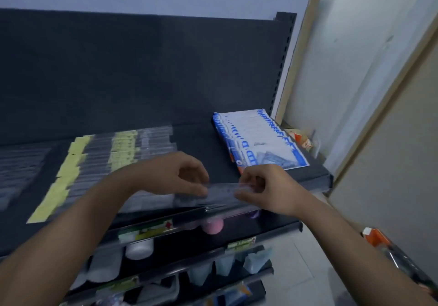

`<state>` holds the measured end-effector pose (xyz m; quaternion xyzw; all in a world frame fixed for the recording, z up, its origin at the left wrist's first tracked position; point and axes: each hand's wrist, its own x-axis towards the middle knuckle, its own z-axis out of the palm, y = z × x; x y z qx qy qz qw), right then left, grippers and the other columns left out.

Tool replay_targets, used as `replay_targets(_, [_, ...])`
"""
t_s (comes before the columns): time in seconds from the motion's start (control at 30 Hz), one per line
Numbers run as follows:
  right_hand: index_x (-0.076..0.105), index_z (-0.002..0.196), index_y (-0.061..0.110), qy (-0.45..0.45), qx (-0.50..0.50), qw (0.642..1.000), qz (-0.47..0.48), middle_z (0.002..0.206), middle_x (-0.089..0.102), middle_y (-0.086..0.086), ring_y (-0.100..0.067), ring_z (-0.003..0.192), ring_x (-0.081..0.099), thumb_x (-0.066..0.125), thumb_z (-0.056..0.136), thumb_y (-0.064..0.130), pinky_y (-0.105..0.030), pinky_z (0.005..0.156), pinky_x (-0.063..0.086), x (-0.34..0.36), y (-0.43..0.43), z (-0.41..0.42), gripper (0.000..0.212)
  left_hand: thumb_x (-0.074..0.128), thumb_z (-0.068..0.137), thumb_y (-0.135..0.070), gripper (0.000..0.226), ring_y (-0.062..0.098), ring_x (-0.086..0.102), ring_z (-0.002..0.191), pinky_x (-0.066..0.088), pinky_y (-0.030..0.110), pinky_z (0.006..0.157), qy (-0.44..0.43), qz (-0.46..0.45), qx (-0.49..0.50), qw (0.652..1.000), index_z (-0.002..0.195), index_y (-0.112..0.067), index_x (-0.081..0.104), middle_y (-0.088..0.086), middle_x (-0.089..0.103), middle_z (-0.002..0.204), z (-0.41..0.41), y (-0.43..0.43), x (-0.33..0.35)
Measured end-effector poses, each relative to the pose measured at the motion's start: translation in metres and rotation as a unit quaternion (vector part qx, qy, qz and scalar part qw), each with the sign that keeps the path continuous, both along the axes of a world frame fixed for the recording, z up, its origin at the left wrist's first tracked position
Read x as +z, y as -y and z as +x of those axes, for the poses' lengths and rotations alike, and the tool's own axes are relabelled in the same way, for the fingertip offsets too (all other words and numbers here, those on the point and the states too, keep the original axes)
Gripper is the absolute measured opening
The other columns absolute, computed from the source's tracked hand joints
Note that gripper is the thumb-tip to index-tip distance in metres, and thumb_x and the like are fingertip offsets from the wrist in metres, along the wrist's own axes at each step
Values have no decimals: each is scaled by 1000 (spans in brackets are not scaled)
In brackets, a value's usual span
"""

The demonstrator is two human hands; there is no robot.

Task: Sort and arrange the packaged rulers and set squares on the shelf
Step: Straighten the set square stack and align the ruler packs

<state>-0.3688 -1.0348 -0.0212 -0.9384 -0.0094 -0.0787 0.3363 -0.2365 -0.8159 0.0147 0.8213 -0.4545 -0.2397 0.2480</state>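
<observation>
This is a shop, seemingly its stationery section. Dark metal display shelving [196,144] has a slotted upright [283,64] and label strips [147,231] along its shelf edges. Many identical packaged rulers [123,149] and blue-and-white set-square packs [258,140] lie in overlapping rows. Small goods [139,249] fill the lower tiers.

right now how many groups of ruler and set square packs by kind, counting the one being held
held clear ruler pack: 1
blue-and-white pack row: 1
yellow-labelled clear pack spread: 1
blurred clear packs, far left: 1
total: 4 groups
</observation>
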Motion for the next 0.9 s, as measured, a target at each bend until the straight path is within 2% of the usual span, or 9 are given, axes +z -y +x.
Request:
replay_targets(0.1, [63, 74, 21, 10, 4, 1000, 11, 62, 56, 7, -2, 53, 46, 74, 77, 31, -16, 53, 35, 0, 35, -6, 16, 74, 84, -28, 10, -3, 61, 69, 47, 14, 67, 5, -14, -18, 1000, 92, -30, 68, -11, 70, 80, -12, 40, -5])
replay_targets(0.17, [62, 72, 25, 19, -12, 1000, 13, 61, 55, 9, -2, 52, 46, 75, 77, 32, -14, 51, 34, 2, 59, -8, 16, 72, 85, -15, 10, 1, 64, 72, 50, 16, 70, -35, -64, 1, 997, 92, -21, 70, -6, 72, 80, -14, 59, -6])
replay_targets(0.3, [66, 71, 16, 6, -70, 995, 72, 61, 58, 1, -4, 55, 48, 74, 80, 30, -20, 56, 39, 3, 110, -12, 19, 70, 84, -2, 11, -8, 64, 74, 47, 9, 72, -50, -129, 33, 990, 94, -5, 71, -6, 72, 85, 1, 85, -7])
replay_targets(0.4, [70, 81, 12, 25, -114, 982, 147, 64, 64, -2, -6, 59, 54, 74, 80, 22, -15, 59, 43, -1, 136, -14, 11, 73, 81, -2, 9, -5, 66, 76, 50, 10, 68, -97, -174, 77, 977, 90, -2, 70, -6, 71, 83, 16, 104, -13])
replay_targets(0.5, [70, 92, 20, 35, -152, 975, 158, 85, 68, -9, -23, 78, 62, 73, 82, 19, -28, 73, 50, -5, 154, -9, 11, 75, 80, -4, 9, -4, 67, 79, 49, 10, 70, -104, -176, 82, 975, 87, -7, 71, -10, 74, 79, 22, 125, -21])
replay_targets(0.6, [67, 98, 24, 14, -159, 979, 124, 93, 67, 0, -11, 78, 63, 71, 84, 21, -23, 66, 52, -7, 170, -1, 14, 78, 79, -13, 11, 5, 66, 75, 52, 23, 73, -55, -140, 71, 986, 88, -14, 72, -4, 73, 79, 26, 142, -29])
replay_targets(0.7, [64, 100, 25, -4, -139, 986, 90, 96, 65, 4, -11, 79, 62, 68, 86, 24, -17, 60, 48, -11, 186, 8, 14, 81, 76, -22, 16, 14, 62, 70, 52, 33, 73, -15, -88, 80, 993, 89, -20, 73, 1, 71, 76, 29, 153, -38])
replay_targets(0.83, [62, 97, 28, -14, -84, 995, 57, 91, 64, 8, -9, 77, 60, 67, 87, 25, -12, 59, 47, -22, 200, 24, 12, 85, 70, -26, 17, -1, 54, 59, 44, 17, 59, 11, -77, 132, 988, 83, -27, 73, -13, 65, 66, 22, 159, -44])
replay_targets(0.9, [64, 94, 27, 2, -47, 996, 72, 81, 64, 4, -6, 67, 58, 68, 86, 22, -12, 57, 46, -28, 203, 30, 10, 85, 71, -21, 16, -2, 54, 58, 42, 14, 58, 13, -101, 161, 982, 82, -22, 74, -11, 66, 67, 14, 161, -45])
